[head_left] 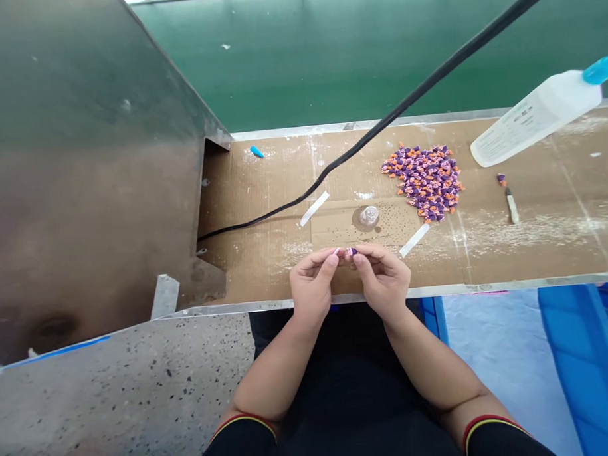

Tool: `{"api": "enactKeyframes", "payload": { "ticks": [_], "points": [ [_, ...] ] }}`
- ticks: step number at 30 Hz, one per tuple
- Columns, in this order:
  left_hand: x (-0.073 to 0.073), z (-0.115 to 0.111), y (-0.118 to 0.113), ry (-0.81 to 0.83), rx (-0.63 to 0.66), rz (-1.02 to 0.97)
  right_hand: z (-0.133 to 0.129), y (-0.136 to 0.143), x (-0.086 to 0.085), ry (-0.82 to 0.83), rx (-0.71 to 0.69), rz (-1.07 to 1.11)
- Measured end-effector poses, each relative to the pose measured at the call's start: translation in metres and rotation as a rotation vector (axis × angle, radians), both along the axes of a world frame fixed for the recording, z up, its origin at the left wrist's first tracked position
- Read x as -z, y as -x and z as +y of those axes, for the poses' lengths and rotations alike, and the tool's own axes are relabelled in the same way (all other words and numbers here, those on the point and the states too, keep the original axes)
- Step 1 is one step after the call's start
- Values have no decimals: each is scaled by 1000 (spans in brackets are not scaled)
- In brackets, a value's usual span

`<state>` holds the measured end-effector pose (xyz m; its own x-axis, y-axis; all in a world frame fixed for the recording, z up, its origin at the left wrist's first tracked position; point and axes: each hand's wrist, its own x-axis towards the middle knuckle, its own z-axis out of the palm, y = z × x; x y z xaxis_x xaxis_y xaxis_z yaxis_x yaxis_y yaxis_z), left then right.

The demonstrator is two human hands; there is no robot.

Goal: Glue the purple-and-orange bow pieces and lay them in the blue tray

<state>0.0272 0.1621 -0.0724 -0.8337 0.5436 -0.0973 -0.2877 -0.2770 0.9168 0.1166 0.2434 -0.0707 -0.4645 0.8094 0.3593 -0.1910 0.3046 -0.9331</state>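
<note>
Over the near edge of the cardboard-covered bench, both my hands meet with fingertips almost touching. My left hand [312, 284] pinches a tiny pale pink piece [337, 251] between thumb and forefinger. In my right hand [388, 281] is a small purple-and-white piece [351, 251], gripped the same way; its exact kind is too small to make out. Just beyond the fingers a small round clear dish [369, 216] sits on a wet-spotted cardboard patch [329, 232]. A heap of small purple, pink and orange pieces [427, 180] lies to the right behind it.
A white bottle with a blue top [534, 120] leans at the right. Near it lie one loose purple piece [501, 179] and a small dark-and-white tool [511, 205]. A black cable [326, 170] crosses above the bench from a metal housing [92, 162]. A blue cap [256, 151] lies far left.
</note>
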Motion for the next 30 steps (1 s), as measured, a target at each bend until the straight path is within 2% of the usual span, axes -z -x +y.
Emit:
{"api": "enactKeyframes", "payload": {
  "ticks": [6, 15, 19, 26, 30],
  "points": [
    [-4, 2, -1, 9, -28, -97, -3, 0, -1, -185, 62, -67],
    [3, 1, -1, 13, -20, 15, -4, 3, -1, -228, 90, -75],
    [6, -1, -2, 49, -31, 153, -4, 2, -1, -243, 95, -101],
    [4, -2, -6, 76, -170, 634, -5, -1, -2, -370, 132, -116],
    [2, -2, -6, 53, -142, 732, -3, -2, -2, -394, 145, -103]
  ]
}}
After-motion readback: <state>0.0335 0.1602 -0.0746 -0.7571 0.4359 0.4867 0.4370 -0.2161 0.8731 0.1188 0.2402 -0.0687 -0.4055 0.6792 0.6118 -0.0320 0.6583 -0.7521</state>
